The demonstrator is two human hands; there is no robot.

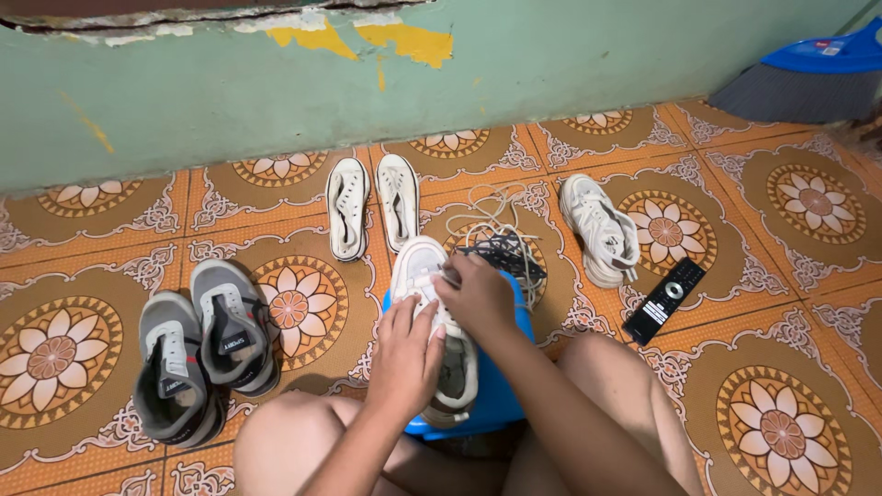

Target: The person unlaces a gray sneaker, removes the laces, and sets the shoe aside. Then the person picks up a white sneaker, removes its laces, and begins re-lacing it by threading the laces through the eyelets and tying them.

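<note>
A white sneaker (424,276) lies toe away from me on a blue plastic stool (496,395) between my knees. My left hand (404,358) presses on the middle of the shoe and holds it. My right hand (478,294) is closed over the shoe's upper near the lace area, fingers pinching there. Loose white laces (496,220) and a small dark mesh piece (503,250) lie on the tiles just beyond the shoe.
The matching white sneaker (602,230) lies to the right, a black remote control (663,299) beside it. White slip-on shoes (372,207) sit near the green wall. Grey sneakers (202,344) stand at left. A blue broom (808,73) leans at the top right.
</note>
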